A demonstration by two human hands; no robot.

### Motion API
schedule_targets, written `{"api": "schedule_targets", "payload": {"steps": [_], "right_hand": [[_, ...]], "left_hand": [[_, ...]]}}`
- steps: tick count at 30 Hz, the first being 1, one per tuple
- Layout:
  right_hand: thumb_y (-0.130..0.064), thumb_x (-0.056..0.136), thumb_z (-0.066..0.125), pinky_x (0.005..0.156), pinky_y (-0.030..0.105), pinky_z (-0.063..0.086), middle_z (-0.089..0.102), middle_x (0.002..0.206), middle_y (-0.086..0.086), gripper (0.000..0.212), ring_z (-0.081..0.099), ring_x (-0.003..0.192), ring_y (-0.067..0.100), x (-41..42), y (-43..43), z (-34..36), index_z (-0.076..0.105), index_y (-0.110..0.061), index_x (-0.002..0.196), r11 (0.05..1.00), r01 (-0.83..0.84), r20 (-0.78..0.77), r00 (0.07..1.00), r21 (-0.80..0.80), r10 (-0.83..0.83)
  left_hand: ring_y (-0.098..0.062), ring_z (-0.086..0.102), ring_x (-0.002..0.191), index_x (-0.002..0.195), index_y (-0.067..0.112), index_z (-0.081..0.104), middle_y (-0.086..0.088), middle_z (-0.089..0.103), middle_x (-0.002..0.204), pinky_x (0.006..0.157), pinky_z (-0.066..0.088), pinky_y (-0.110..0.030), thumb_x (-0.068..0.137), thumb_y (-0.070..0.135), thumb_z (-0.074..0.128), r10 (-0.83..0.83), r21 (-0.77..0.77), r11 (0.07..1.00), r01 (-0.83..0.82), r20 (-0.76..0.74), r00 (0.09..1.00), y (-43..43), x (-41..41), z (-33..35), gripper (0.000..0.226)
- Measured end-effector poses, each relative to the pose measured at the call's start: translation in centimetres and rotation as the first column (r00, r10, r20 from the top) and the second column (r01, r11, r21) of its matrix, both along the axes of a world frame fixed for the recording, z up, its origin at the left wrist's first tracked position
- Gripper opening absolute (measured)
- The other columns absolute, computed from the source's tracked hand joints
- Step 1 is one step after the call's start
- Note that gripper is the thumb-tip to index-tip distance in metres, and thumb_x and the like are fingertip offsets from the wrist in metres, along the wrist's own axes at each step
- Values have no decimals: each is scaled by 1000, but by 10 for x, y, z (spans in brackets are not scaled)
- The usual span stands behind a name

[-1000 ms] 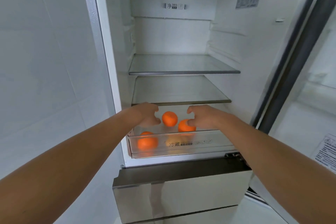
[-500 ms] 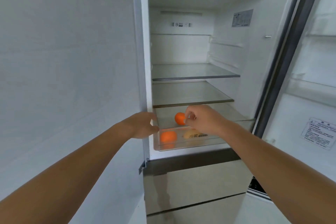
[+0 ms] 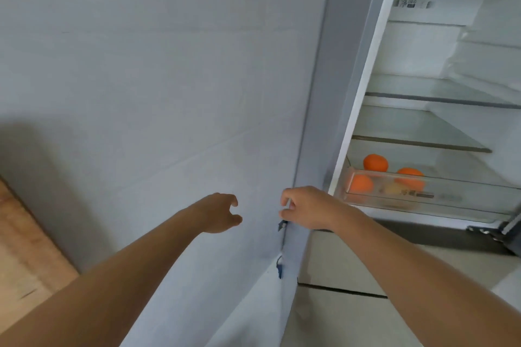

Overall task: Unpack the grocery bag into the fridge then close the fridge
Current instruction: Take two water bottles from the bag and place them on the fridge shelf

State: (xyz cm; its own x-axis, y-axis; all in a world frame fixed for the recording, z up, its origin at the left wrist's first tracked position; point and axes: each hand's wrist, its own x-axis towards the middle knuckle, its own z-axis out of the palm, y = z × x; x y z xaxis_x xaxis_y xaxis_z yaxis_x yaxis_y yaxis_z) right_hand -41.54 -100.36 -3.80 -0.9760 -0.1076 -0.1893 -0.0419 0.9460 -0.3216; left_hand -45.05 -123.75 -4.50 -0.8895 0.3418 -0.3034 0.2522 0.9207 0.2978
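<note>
The fridge (image 3: 318, 121) stands open at the right of the view. Its clear bottom drawer (image 3: 451, 197) holds three oranges (image 3: 375, 162) and a pale item that is too blurred to tell. My left hand (image 3: 222, 214) hovers in front of the white wall with loosely curled fingers and holds nothing. My right hand (image 3: 307, 208) is in front of the fridge's left side edge, outside the compartment, fingers loosely curled around nothing. No grocery bag is in view.
A white tiled wall (image 3: 141, 93) fills the left and middle. A wooden surface (image 3: 22, 248) shows at the lower left. Glass shelves (image 3: 423, 144) sit above the drawer. The fridge's shut lower drawers (image 3: 338, 262) lie below my right arm.
Both hands have drawn back out of the fridge drawer and moved left. The view has swung left, so the fridge now sits at the right. The oranges stay in the drawer.
</note>
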Motion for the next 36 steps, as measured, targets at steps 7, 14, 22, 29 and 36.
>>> {"api": "schedule_targets", "payload": {"steps": [7,14,22,29,36], "right_hand": [[-49,91,54,87,34,51,59,116,-5,35,60,97,16,-42,-65,-86,57,-29,120,983,-181,214,960,-4,178],[-45,89,56,85,31,51,63,116,-3,35,63,94,17,-80,-99,-183,57,-30,121,941,-333,399,857,-56,327],[-41,91,54,85,33,51,60,113,-2,32,59,98,21,-83,-121,-307,56,-25,119,879,-471,525,730,-79,438],[-33,94,51,78,34,49,60,115,4,31,58,100,24,-45,-134,-453,57,-19,121,819,-570,576,649,-64,497],[-36,93,49,88,43,53,60,125,6,44,60,106,30,-18,-159,-589,52,-18,133,803,-589,586,620,-92,522]], "left_hand": [[-19,53,119,141,28,45,-1,50,134,94,43,-30,94,43,53,207,25,977,-211,110,972,-55,6,-83,50],[-23,55,118,141,25,46,-4,50,135,100,44,-34,94,41,53,424,-37,902,-429,253,870,-81,21,-181,50],[-28,53,122,141,23,47,-9,51,136,101,43,-37,95,39,54,583,-154,808,-569,352,733,-97,47,-297,49],[-29,58,115,138,18,50,-8,57,134,92,47,-36,95,33,54,589,-198,798,-568,449,671,-113,80,-436,45],[-31,57,110,138,19,49,-11,53,129,88,49,-38,94,32,53,585,-224,801,-556,491,645,-125,114,-577,46]]}}
